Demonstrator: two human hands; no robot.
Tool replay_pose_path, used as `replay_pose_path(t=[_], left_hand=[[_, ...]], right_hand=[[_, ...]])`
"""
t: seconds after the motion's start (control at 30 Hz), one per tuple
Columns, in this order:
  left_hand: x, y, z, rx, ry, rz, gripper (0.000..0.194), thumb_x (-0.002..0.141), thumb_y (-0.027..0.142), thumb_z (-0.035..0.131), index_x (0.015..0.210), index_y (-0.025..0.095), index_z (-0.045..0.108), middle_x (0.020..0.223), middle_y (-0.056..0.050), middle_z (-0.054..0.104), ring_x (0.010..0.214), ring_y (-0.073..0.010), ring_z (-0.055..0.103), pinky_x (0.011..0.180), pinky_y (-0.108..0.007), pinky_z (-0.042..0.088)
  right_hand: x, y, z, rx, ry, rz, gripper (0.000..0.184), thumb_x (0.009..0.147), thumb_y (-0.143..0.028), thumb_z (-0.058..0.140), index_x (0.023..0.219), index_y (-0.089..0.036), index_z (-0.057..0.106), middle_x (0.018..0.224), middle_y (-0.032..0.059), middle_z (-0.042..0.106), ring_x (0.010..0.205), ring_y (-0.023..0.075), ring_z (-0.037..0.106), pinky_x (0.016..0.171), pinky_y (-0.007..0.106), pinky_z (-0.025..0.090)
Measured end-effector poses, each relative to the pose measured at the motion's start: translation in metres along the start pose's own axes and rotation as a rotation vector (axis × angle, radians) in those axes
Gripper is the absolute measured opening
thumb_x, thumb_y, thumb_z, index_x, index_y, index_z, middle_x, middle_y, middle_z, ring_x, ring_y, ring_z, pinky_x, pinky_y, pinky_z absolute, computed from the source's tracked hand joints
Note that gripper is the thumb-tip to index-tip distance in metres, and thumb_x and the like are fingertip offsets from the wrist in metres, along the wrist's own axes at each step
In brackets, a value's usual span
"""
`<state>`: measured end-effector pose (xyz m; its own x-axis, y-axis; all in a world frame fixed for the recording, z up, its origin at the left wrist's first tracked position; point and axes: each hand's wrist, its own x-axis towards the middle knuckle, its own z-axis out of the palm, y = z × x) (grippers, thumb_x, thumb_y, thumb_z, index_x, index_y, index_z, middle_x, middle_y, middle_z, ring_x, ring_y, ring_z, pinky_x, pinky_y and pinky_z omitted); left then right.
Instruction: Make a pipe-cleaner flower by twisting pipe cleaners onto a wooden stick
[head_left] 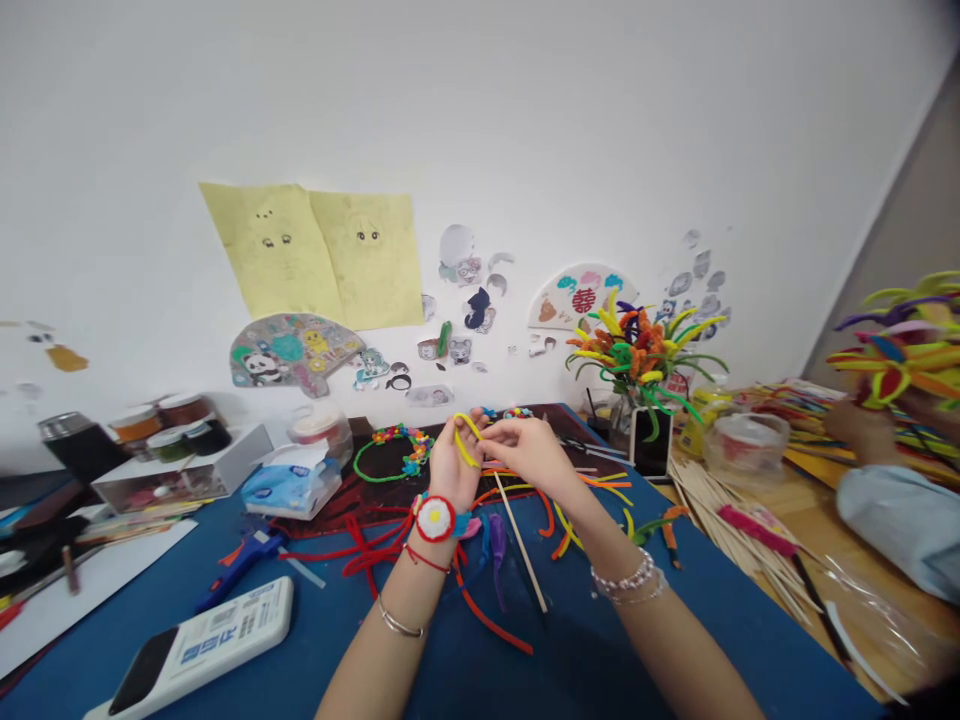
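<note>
A yellow pipe cleaner (461, 447), bent into a narrow upright loop, is pinched in the left hand's grip (452, 470); the right hand's grip (531, 452), fingers pressed together, meets its upper bend from the right, above the blue desk (637, 640).

The fuzzy yellow chenille pipe cleaner (466, 442) at centre has a soft, rough pile. Below it, the thin pale wooden skewer (520, 545) looks smooth and matt, as does the dark blue table covering (585, 670). The white plastic remote control (232, 625) at lower left is faintly glossy.
</note>
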<state>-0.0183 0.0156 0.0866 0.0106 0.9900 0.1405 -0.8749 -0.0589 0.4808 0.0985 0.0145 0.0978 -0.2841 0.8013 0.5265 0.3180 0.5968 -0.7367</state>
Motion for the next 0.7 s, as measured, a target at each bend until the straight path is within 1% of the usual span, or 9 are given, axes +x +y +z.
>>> replay_pose_path(t=[0.1, 0.23, 0.4, 0.47, 0.57, 0.63, 0.7], left_hand=[[-0.003, -0.003, 0.002, 0.043, -0.002, 0.067, 0.016, 0.081, 0.022, 0.043, 0.068, 0.015, 0.048, 0.076, -0.002, 0.058, 0.069, -0.0117, 0.057, 0.068, -0.027, 0.045], [-0.004, -0.006, 0.004, 0.130, -0.031, 0.119, 0.015, 0.079, 0.025, 0.045, 0.067, 0.015, 0.047, 0.068, -0.001, 0.053, 0.061, -0.0100, 0.053, 0.059, -0.023, 0.043], [-0.007, -0.007, 0.006, 0.259, -0.038, 0.215, 0.016, 0.077, 0.027, 0.046, 0.066, 0.015, 0.044, 0.063, 0.000, 0.050, 0.052, -0.0082, 0.049, 0.049, -0.020, 0.039], [-0.009, -0.007, 0.007, 0.294, -0.064, 0.219, 0.017, 0.077, 0.029, 0.046, 0.066, 0.016, 0.042, 0.059, 0.002, 0.047, 0.045, -0.0068, 0.045, 0.041, -0.018, 0.034], [-0.012, -0.007, 0.009, 0.319, -0.110, 0.182, 0.025, 0.079, 0.035, 0.044, 0.062, 0.017, 0.037, 0.052, 0.005, 0.039, 0.035, -0.0050, 0.034, 0.032, -0.017, 0.023], [-0.013, -0.006, 0.010, 0.332, -0.119, 0.152, 0.030, 0.079, 0.039, 0.043, 0.059, 0.018, 0.033, 0.048, 0.006, 0.034, 0.031, -0.0041, 0.027, 0.030, -0.017, 0.018], [-0.014, -0.005, 0.010, 0.339, -0.123, 0.139, 0.033, 0.080, 0.040, 0.042, 0.058, 0.018, 0.030, 0.047, 0.006, 0.031, 0.030, -0.0038, 0.024, 0.030, -0.018, 0.017]], right_hand=[[-0.001, 0.003, 0.006, 0.018, -0.071, 0.037, 0.017, 0.069, -0.028, 0.060, 0.075, -0.015, 0.068, 0.072, 0.0046, 0.069, 0.065, 0.0175, 0.065, 0.059, 0.025, 0.051], [-0.003, 0.005, 0.011, 0.021, -0.109, 0.088, 0.020, 0.070, -0.032, 0.058, 0.074, -0.015, 0.068, 0.067, 0.0044, 0.068, 0.061, 0.0168, 0.064, 0.056, 0.024, 0.050], [-0.003, 0.002, 0.011, 0.124, -0.151, 0.152, 0.021, 0.067, -0.034, 0.061, 0.069, -0.014, 0.066, 0.060, 0.0045, 0.066, 0.057, 0.0154, 0.063, 0.054, 0.024, 0.049], [-0.003, 0.001, 0.011, 0.210, -0.186, 0.180, 0.022, 0.066, -0.034, 0.063, 0.068, -0.013, 0.064, 0.060, 0.0046, 0.066, 0.055, 0.0144, 0.062, 0.054, 0.024, 0.050], [-0.002, 0.001, 0.013, 0.348, -0.264, 0.226, 0.024, 0.064, -0.035, 0.065, 0.066, -0.012, 0.062, 0.059, 0.0041, 0.064, 0.051, 0.0122, 0.059, 0.053, 0.026, 0.051], [-0.001, 0.002, 0.015, 0.396, -0.287, 0.240, 0.025, 0.064, -0.036, 0.065, 0.064, -0.011, 0.061, 0.057, 0.0034, 0.063, 0.048, 0.0109, 0.058, 0.053, 0.026, 0.050], [-0.001, 0.001, 0.016, 0.418, -0.291, 0.244, 0.026, 0.063, -0.036, 0.066, 0.063, -0.010, 0.061, 0.054, 0.0026, 0.062, 0.047, 0.0100, 0.057, 0.052, 0.025, 0.050]])
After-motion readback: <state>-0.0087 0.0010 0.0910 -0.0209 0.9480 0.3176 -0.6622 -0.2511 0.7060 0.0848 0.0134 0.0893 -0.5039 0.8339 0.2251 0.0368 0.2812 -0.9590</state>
